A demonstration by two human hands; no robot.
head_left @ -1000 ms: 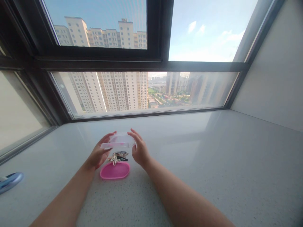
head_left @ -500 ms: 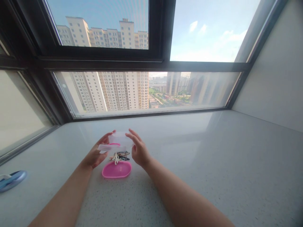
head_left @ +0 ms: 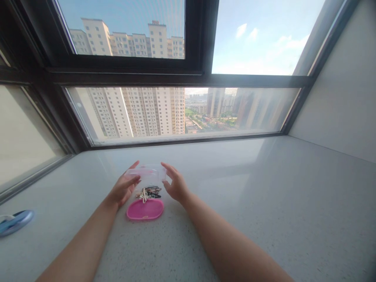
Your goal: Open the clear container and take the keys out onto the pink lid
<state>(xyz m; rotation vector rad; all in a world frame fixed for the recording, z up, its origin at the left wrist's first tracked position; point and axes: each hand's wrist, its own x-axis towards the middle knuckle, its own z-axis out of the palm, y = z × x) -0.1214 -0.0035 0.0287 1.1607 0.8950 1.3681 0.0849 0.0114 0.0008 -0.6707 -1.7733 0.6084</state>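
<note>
Your left hand (head_left: 125, 188) and right hand (head_left: 175, 184) sit either side of a small clear plastic box (head_left: 146, 175), w/ both sets of fingers curled onto its ends, so you've got it held between the two hands, just above the pale speckled stone sill (head_left: 264, 203). Left thumb points up & away at the box's far left corner; right fingers wrap the right end, palm facing inward. Grip is narrow, both hands closed onto the box, not spread. Box looks tilted a bit toward you, though it's see-through and its edges are hard to make out. Directly below it, betw. your wrists, lies a little heap of hair clips and ties (head_left: 148, 192), dark & cream coloured, resting on the sill; can't tell if the box touches them. Just nearer you, touching or almost touching that heap, is a flat pink oval plastic lid (head_left: 145, 209) lying on the sill. Far left, at the frame edge, well apart from everything, is a blue rounded object (head_left: 16, 221), only partly in view. Behind the sill runs a dark-framed window (head_left: 202, 80) w/ tall apartment blocks and sky outside; a plain pale wall (head_left: 343, 102) closes the right side.
</note>
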